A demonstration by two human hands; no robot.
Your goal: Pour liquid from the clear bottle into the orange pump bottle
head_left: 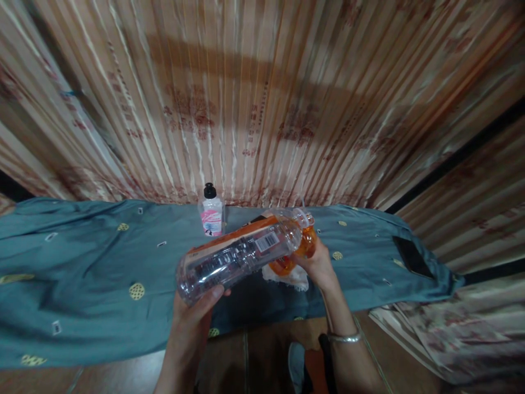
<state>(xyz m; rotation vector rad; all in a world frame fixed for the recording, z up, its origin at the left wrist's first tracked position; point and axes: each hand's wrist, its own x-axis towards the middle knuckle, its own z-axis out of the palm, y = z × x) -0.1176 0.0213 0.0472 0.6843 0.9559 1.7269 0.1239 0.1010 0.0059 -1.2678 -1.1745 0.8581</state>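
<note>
Clasped near base by left hand point(197, 311): clear plastic bottle point(238, 260), thumb pressed on near side. Closed on orange container point(307, 244), seemingly a bottle, mostly hidden: right hand point(320, 264). Clear bottle held aslant above blue-green cloth point(109, 251), long axis from lower left to upper right, neck toward right, lying across orange container and blocking much of it. Just below, crumpled white fabric point(298, 281). Beyond, leftward, upright white bottle point(212, 214) with black cap. Far right, flat dark slab point(412, 256). Behind, pleated patterned curtain point(246, 82).
</note>
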